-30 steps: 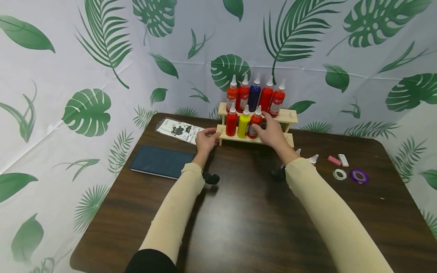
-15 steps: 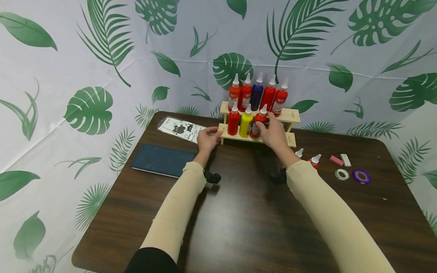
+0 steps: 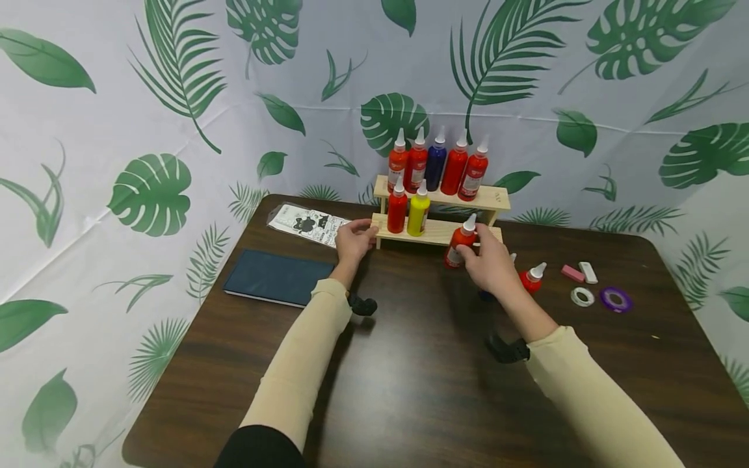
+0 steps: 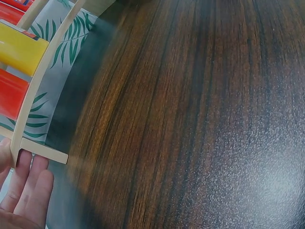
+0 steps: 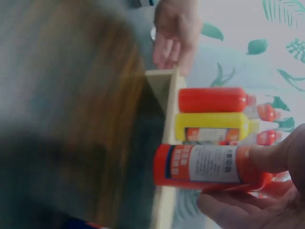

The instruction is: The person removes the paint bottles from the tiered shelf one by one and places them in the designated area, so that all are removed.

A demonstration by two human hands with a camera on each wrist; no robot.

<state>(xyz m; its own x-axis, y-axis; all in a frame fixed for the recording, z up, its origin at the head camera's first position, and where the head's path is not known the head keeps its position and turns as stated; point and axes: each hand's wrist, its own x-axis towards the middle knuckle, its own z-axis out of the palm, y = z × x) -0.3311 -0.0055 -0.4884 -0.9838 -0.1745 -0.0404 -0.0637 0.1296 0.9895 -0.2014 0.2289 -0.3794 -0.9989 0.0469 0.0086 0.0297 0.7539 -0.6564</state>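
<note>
In the head view a two-tier wooden rack (image 3: 440, 229) stands at the table's back, with several squeeze bottles on its upper tier. A red bottle (image 3: 396, 211) and a yellow bottle (image 3: 418, 214) stand on the lower tier. My left hand (image 3: 354, 242) holds the lower tier's left end, thumb above and fingers beneath in the left wrist view. With thumb and fingers my right hand (image 3: 490, 261) grips a red squeeze bottle (image 3: 459, 246) by its upper part, in front of the lower tier's right side. Its printed label (image 5: 213, 163) shows in the right wrist view.
A dark blue notebook (image 3: 277, 278) and a packaged printed sheet (image 3: 307, 223) lie on the left. On the right are another red bottle (image 3: 531, 279), partly behind my right hand, a pink block (image 3: 573, 273), a white block (image 3: 588, 272), a white tape roll (image 3: 575, 298) and a purple one (image 3: 629, 299).
My right hand has taken the red bottle off the lower tier and brought it right and toward me. My left hand stays at the rack's left end.
</note>
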